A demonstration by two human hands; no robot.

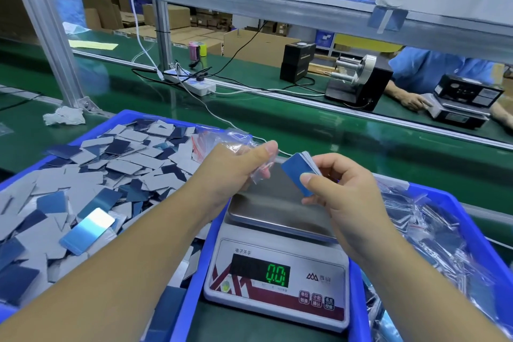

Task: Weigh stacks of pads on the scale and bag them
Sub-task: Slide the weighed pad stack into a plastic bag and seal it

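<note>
A white digital scale (277,280) stands in front of me with a bare steel pan (277,203); its green display reads 0.0. Above the pan my right hand (341,191) pinches a small stack of pads (298,172) with a blue face. My left hand (236,169) grips a crumpled clear plastic bag (238,141) just left of the stack. The bag's mouth and the stack are close together but apart.
A blue bin (130,119) on the left is heaped with several loose grey and blue pads (97,175). A blue bin (449,200) on the right holds filled clear bags (416,230). Beyond lie a green conveyor (305,125), a power strip (194,83), and another person at a second scale (458,111).
</note>
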